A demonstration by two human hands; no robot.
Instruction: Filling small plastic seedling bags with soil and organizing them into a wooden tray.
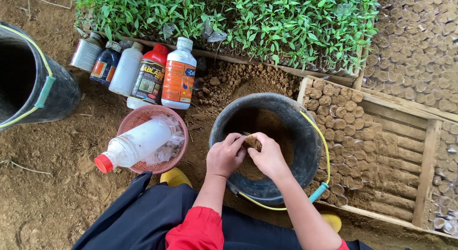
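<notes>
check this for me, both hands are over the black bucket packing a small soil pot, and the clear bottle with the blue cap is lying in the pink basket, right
Not quite: the cap is red, not blue. The head view shows the clear bottle with a red cap lying in the pink basket. The rest holds: the left hand and right hand are over the black bucket, holding a small soil pot.

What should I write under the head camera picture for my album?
Two hands, left hand and right hand, press a soil clump over a black bucket.

Black bucket (pixel 286 117), yellow handle (pixel 325 149)
</notes>
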